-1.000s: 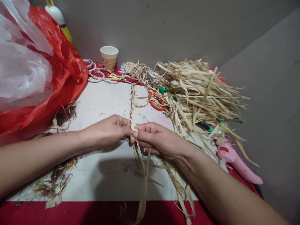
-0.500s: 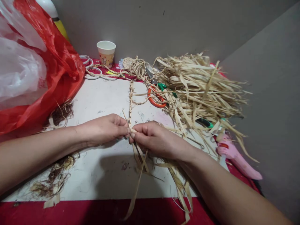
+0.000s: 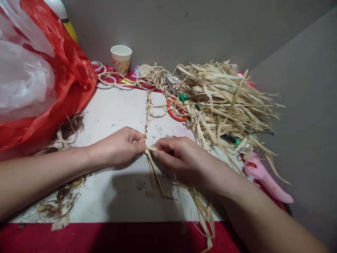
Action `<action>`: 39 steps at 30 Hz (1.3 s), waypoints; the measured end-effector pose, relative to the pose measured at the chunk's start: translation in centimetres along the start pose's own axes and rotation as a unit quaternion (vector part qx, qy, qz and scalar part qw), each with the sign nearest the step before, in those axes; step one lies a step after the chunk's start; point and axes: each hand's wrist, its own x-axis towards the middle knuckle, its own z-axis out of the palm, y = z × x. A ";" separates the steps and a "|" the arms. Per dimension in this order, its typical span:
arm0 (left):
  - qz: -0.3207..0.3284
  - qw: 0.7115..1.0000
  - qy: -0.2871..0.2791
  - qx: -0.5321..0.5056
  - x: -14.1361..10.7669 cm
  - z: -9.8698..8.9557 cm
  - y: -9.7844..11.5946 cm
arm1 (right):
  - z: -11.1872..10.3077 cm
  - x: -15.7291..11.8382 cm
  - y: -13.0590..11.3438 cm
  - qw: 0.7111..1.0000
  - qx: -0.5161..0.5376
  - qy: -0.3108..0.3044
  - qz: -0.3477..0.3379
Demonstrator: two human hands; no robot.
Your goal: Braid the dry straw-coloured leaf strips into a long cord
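Note:
A thin braid (image 3: 147,119) of pale dried straw runs down the white board (image 3: 121,116). My left hand (image 3: 129,142) pinches its lower end between thumb and fingertips. Just to the right, my right hand (image 3: 176,153) has its thumb and fingers closed on a straw strand (image 3: 151,149) that leads sideways out of the braid. Below the pinch, loose strands (image 3: 155,172) hang toward me over the board.
A heap of dried straw (image 3: 223,95) lies back right, with orange-handled scissors (image 3: 177,109) at its edge. A pink glue gun (image 3: 268,179) is at the right. A red plastic bag (image 3: 76,80) fills the left; a paper cup (image 3: 121,59) stands behind.
My right hand has moved slightly right, away from the left, drawing a strand out sideways. The long strand that hung toward the front edge no longer shows there. My left hand keeps its pinch.

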 end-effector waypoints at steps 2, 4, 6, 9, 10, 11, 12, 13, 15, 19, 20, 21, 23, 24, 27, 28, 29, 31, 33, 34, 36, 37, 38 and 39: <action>0.006 1.000 0.007 0.009 -0.1 0.0 0.1 | 0.0 -0.3 0.0 0.996 0.080 -0.006 0.041; 0.008 1.000 0.011 0.008 -0.1 0.0 0.1 | 0.4 -0.4 -0.4 0.980 0.176 -0.039 0.081; 0.001 1.000 0.012 -0.005 -0.2 0.1 0.1 | 1.1 -0.4 -1.0 0.967 0.214 -0.066 0.117; -0.013 0.999 0.013 -0.046 -0.2 0.3 0.1 | 2.3 -0.4 -1.9 0.984 0.141 -0.051 0.097; -0.018 0.998 0.015 -0.064 -0.2 0.4 0.2 | 2.7 -0.4 -2.0 0.992 0.099 -0.034 0.073; -0.024 0.996 0.016 -0.083 -0.2 0.4 0.4 | 2.9 -0.4 -2.1 0.997 0.056 -0.017 0.046; -0.033 0.994 0.015 -0.103 -0.2 0.5 0.5 | 3.2 -0.4 -2.0 1.000 0.016 -0.002 0.024; -0.040 0.992 0.013 -0.123 -0.3 0.5 0.7 | 3.3 -0.5 -2.0 1.000 -0.020 0.008 0.009; -0.050 0.986 0.008 -0.159 -0.3 0.5 0.9 | 3.4 -0.6 -1.8 0.996 -0.082 0.017 -0.011; -0.056 0.978 0.014 -0.199 -0.4 0.6 0.9 | 3.5 -1.0 -2.0 0.984 -0.175 0.022 -0.029; -0.060 0.978 0.016 -0.200 -0.5 0.6 0.8 | 3.5 -1.1 -2.1 0.981 -0.192 0.025 -0.026; -0.063 0.978 0.016 -0.200 -0.5 0.7 0.8 | 3.6 -1.2 -2.2 0.977 -0.208 0.029 -0.024; -0.066 0.979 0.019 -0.194 -0.6 0.7 0.8 | 4.0 -1.2 -2.3 0.970 -0.239 0.034 -0.034; -0.067 0.979 0.021 -0.189 -0.6 0.7 0.8 | 4.2 -1.3 -2.3 0.965 -0.255 0.037 -0.041; -0.064 0.982 0.021 -0.177 -0.6 0.7 1.1 | 4.8 -1.7 -2.2 0.956 -0.289 0.030 -0.048; -0.064 0.982 0.018 -0.175 -0.6 0.6 1.1 | 4.9 -2.0 -2.4 0.956 -0.286 0.018 -0.057; -0.062 0.983 0.016 -0.174 -0.6 0.6 1.2 | 4.7 -2.3 -2.6 0.959 -0.274 -0.005 -0.077; -0.055 0.983 0.011 -0.172 -0.6 0.4 1.3 | 3.9 -3.0 -3.2 0.965 -0.219 -0.072 -0.122; -0.047 0.984 0.009 -0.171 -0.6 0.3 1.3 | 2.5 -3.5 -3.9 0.976 -0.133 -0.128 -0.119; -0.043 0.984 0.009 -0.171 -0.6 0.2 1.4 | 1.7 -3.5 -4.1 0.985 -0.078 -0.117 -0.101; -0.039 0.985 0.007 -0.170 -0.6 0.2 1.4 | 0.3 -3.0 -3.9 0.999 0.026 0.012 -0.045; -0.040 0.985 0.006 -0.169 -0.7 0.1 1.5 | -0.2 -2.5 -3.5 0.994 0.063 0.091 -0.014; -0.040 0.985 0.006 -0.169 -0.7 0.1 1.5 | -0.4 -1.9 -3.0 0.985 0.092 0.145 0.012; -0.040 0.985 0.008 -0.168 -0.7 0.1 1.6 | -0.6 -1.3 -2.5 0.979 0.119 0.162 0.031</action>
